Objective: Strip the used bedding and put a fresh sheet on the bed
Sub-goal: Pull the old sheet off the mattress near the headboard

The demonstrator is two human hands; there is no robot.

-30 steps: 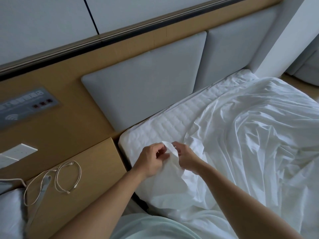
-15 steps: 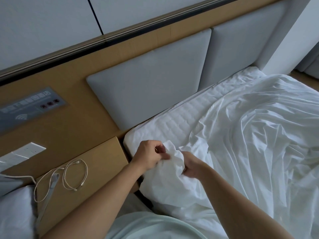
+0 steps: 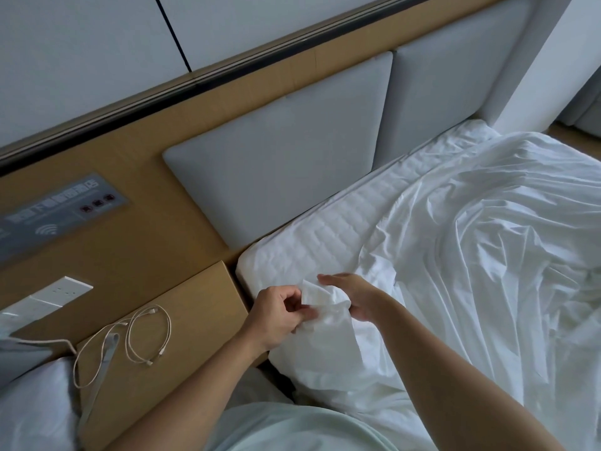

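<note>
A wrinkled white sheet [image 3: 487,255] lies loose over the bed, leaving the quilted white mattress [image 3: 325,236] bare along the head end. Both hands work at the near left mattress corner. My left hand [image 3: 276,312] pinches a bunched corner of the sheet [image 3: 313,296] between thumb and fingers. My right hand [image 3: 354,297] rests against the same bunch from the right with its fingers stretched out flat toward the left; whether it grips the cloth is hidden.
A wooden bedside table [image 3: 169,336] stands left of the mattress with a coiled white cable [image 3: 143,336] on it. Grey padded headboard panels [image 3: 286,164] back the bed. A wall control panel [image 3: 61,213] and sockets [image 3: 61,291] sit at left. White pillow [image 3: 32,405] at bottom left.
The sheet corner is bunched tighter between the hands. My right hand's fingers have straightened out over the cloth. The view has shifted slightly left.
</note>
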